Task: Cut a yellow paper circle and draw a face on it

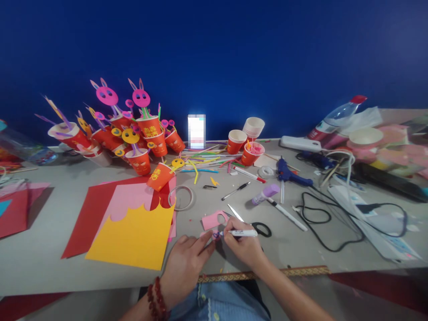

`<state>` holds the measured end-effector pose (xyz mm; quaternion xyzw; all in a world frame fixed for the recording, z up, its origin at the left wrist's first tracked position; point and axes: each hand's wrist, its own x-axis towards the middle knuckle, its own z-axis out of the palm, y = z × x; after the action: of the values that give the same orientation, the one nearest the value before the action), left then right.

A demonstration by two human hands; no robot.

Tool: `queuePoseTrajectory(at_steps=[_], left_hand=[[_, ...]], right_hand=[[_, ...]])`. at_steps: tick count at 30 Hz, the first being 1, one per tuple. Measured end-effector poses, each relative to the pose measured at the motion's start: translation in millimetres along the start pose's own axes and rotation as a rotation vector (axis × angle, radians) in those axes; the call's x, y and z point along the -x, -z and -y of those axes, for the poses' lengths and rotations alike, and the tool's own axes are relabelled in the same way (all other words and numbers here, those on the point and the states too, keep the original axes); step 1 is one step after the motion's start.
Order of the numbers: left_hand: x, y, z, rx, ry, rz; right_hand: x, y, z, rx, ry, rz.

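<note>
Just left of the right grip (244, 246), pinching a marker (246, 233), lies pink paper (216, 236)

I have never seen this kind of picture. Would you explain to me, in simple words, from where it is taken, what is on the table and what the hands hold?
There is no machine here: a person works with two bare hands. One camera, worn on the head, looks forward and down. The right hand holds a white marker at a small pink paper piece, which the left hand touches. Around them on the grey table are scissors, a yellow sheet and a blue glue gun, with decorated red cups farther back.
</note>
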<state>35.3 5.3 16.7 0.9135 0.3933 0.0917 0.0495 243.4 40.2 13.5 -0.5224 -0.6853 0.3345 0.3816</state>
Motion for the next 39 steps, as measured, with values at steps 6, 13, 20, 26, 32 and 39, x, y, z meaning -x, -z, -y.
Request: queuePoseTrajectory(at_steps=[6, 13, 20, 26, 32, 39], left_hand=[[-0.3, 0.4, -0.6, -0.006, -0.002, -0.006], [0.0, -0.2, -0.3, 0.003, -0.004, -0.027], [0.3, -1.0, 0.1, -0.003, -0.007, -0.030], [-0.2, -1.0, -0.2, -0.005, -0.003, -0.012], [1.0, -2.0, 0.3, 0.017, 0.006, 0.000], [1.1, -2.9, 0.6, 0.004, 0.001, -0.004]], right_hand=[[0.8, -1.0, -1.4, 0.006, 0.029, 0.015], [-0.3, -1.2, -1.6, 0.025, 0.036, 0.009], [0.6, -1.6, 0.2, -0.004, 0.037, -0.007], [0.8, -1.2, -1.0, -0.003, 0.052, 0.003], [0.9, -0.8, -0.8, -0.005, 0.027, 0.007], [0.8, -0.3, -0.4, 0.003, 0.024, 0.000]])
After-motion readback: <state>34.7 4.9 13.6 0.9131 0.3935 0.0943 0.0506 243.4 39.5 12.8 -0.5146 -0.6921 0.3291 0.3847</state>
